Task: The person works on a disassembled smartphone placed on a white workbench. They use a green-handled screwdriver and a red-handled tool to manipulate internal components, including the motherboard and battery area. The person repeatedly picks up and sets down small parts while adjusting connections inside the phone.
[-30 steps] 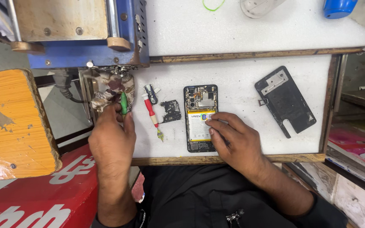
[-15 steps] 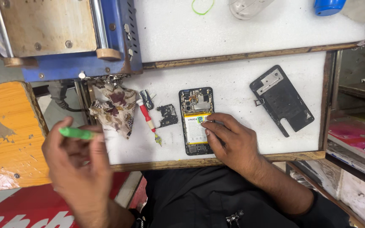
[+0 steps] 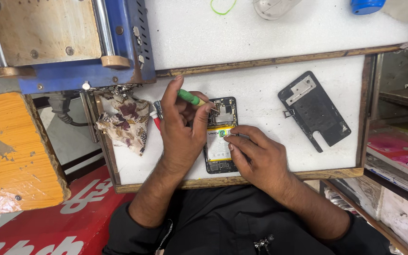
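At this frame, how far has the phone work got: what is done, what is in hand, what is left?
Done: the back cover is off and lies apart to the right, so the opened phone shows its battery and board. In hand: the left hand brings a green-handled tool to the phone's upper part while the right hand steadies the phone. Left: the phone is still open, cover not refitted.

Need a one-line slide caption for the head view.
Left hand brings a green-handled screwdriver to an opened phone while the right hand steadies it.
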{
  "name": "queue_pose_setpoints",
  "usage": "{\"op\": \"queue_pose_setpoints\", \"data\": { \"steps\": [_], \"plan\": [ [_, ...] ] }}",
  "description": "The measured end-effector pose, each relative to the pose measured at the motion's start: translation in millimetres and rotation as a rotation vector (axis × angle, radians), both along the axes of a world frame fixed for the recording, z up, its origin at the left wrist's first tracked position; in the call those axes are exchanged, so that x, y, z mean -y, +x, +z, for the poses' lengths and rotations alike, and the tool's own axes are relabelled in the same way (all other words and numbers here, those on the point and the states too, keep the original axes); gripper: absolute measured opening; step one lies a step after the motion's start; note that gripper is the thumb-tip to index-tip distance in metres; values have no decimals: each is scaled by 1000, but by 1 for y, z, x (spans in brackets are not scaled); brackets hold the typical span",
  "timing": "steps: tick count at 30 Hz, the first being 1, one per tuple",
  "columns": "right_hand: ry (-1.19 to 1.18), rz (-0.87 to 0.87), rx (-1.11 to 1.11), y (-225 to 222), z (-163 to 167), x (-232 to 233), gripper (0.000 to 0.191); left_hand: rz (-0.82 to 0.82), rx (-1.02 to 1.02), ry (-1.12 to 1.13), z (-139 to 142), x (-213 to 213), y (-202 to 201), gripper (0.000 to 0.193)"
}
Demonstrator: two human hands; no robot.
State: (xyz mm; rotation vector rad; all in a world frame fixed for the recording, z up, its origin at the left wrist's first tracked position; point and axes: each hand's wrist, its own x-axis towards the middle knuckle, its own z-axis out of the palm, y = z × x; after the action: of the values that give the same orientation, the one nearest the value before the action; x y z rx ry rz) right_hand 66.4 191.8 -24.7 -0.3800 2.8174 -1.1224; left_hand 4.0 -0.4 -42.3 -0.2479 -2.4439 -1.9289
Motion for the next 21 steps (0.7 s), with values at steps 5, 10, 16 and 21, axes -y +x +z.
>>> {"op": "queue_pose_setpoints", "data": {
  "steps": [5, 10, 16, 21],
  "plan": [
    [2, 0, -23, -1, 2, 1, 17, -20, -9, -37, -5, 1, 2, 66],
    [-23, -10, -31, -1, 4, 1, 16, -4, 47, 19, -2, 4, 2, 66],
    [-20, -7, -32, -2, 4, 1, 16, 5, 94, 91, -3, 5, 1, 67],
    [-29, -8, -37, 0, 1, 1, 16, -9, 122, 211, -9, 5, 2, 64]
  ]
}}
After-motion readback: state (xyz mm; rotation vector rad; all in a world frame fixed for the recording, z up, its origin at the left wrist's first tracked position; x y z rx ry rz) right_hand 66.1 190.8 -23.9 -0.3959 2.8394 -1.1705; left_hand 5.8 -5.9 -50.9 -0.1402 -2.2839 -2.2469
